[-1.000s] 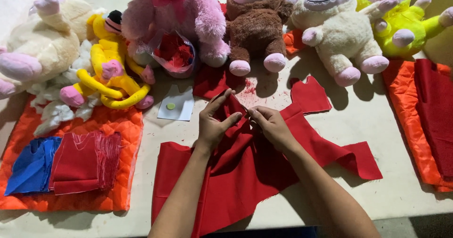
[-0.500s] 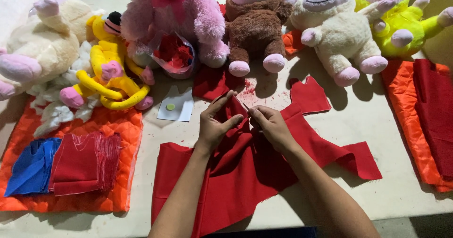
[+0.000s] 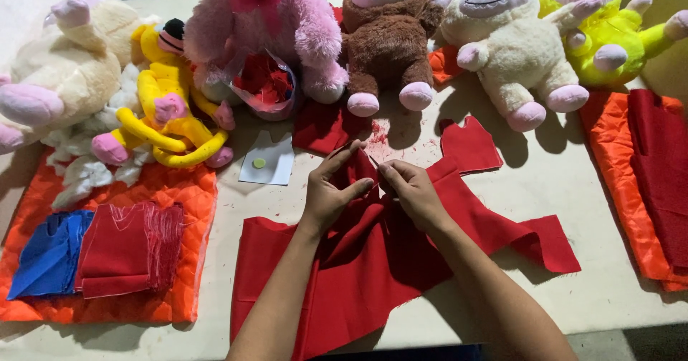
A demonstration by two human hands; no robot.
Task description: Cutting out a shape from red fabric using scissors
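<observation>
Red cloth (image 3: 387, 261) lies spread on the worktop (image 3: 573, 189) in front of the row of plush toys, its upper edge bunched between both hands. Left hand (image 3: 331, 193) and right hand (image 3: 414, 193) each keep a pinching grip on that bunched fold, hardly shifted from half a second ago; the brown plush (image 3: 387, 39) sits just beyond.

Pale surface (image 3: 573, 210), lightly littered with red lint near centre; a large cut piece of red fabric (image 3: 373, 275) lies spread at the near edge, a small white paper with a green dot (image 3: 267, 166) just beyond it. Far edge: row of plush toys, namely cream bear (image 3: 64, 67), yellow doll (image 3: 168, 110), pink bear (image 3: 265, 24), brown monkey (image 3: 387, 39), cream bunny (image 3: 509, 53), lime-green toy (image 3: 609, 31). Orange quilted mat (image 3: 165, 289) at left carries folded blue and red cloth; orange satin sheet (image 3: 616, 160) at right carries dark red fabric.
</observation>
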